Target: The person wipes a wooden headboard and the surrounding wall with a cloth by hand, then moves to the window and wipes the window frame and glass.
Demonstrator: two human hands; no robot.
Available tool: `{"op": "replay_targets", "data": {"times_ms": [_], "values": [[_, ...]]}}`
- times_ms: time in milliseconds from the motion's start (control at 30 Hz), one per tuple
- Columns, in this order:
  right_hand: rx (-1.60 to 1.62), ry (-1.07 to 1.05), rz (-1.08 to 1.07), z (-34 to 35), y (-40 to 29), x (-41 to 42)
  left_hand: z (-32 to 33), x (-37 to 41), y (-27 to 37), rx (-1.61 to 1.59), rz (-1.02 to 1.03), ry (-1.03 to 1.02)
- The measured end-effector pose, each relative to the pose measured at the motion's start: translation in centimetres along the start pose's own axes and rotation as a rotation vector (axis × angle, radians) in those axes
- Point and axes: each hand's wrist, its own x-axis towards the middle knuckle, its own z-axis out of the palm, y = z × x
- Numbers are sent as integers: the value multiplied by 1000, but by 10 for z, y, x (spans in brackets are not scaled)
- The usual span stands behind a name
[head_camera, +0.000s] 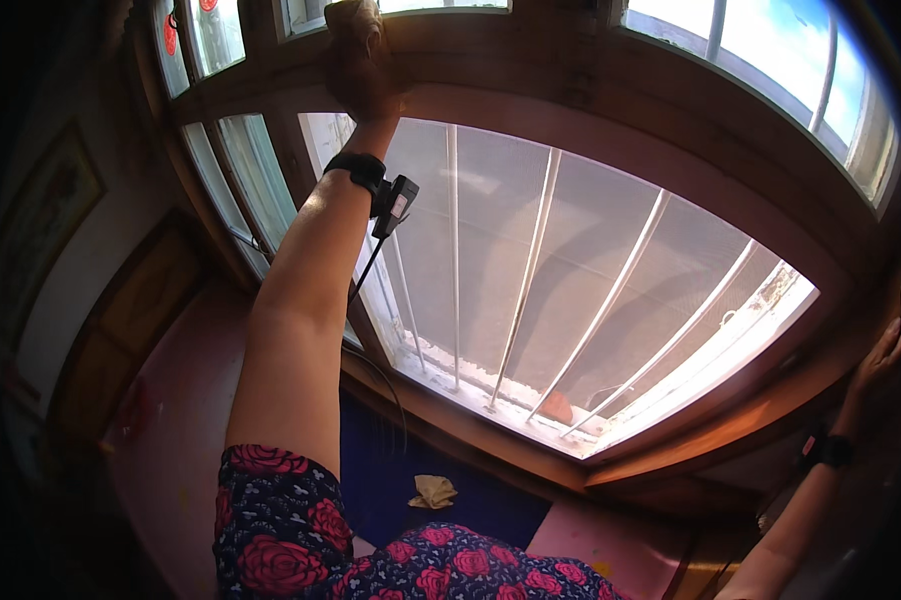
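Observation:
My left hand (pixel 368 86) is raised to the wooden window frame (pixel 495 105) at the top, closed on a crumpled tan cloth (pixel 354 26) that lies against the frame and an upper pane. Shadow blurs its fingers. My right hand (pixel 882 352) rests near the dark right edge of the view, its fingers against a surface there; whether it grips anything cannot be made out. Both wrists carry black straps with small devices. Below the window, a crumpled beige cloth or paper (pixel 432 492) lies on a dark blue surface (pixel 375 465).
White metal bars (pixel 536 262) and a mesh screen stand behind the large window opening. A wooden sill (pixel 495 442) runs beneath it. Narrow glazed panes (pixel 259 172) are at left, with a framed picture (pixel 49 217) and a wooden panel (pixel 127 322) beyond. A black cable hangs below my left wrist.

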Motion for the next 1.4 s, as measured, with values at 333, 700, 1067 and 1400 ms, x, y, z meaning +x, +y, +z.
{"op": "replay_targets", "data": {"times_ms": [333, 700, 1067, 1400], "values": [[178, -71, 118, -70, -167, 60, -12, 2, 7, -256, -254, -198], [412, 251, -314, 77, -507, 207, -50, 11, -51, -248, -19, -446], [1, 215, -407, 115, -549, 203, -113, -24, -293, 564, -381, -165], [-159, 69, -525, 120, -520, 209, -95, -34, -171, -227, 295, -201]]}}
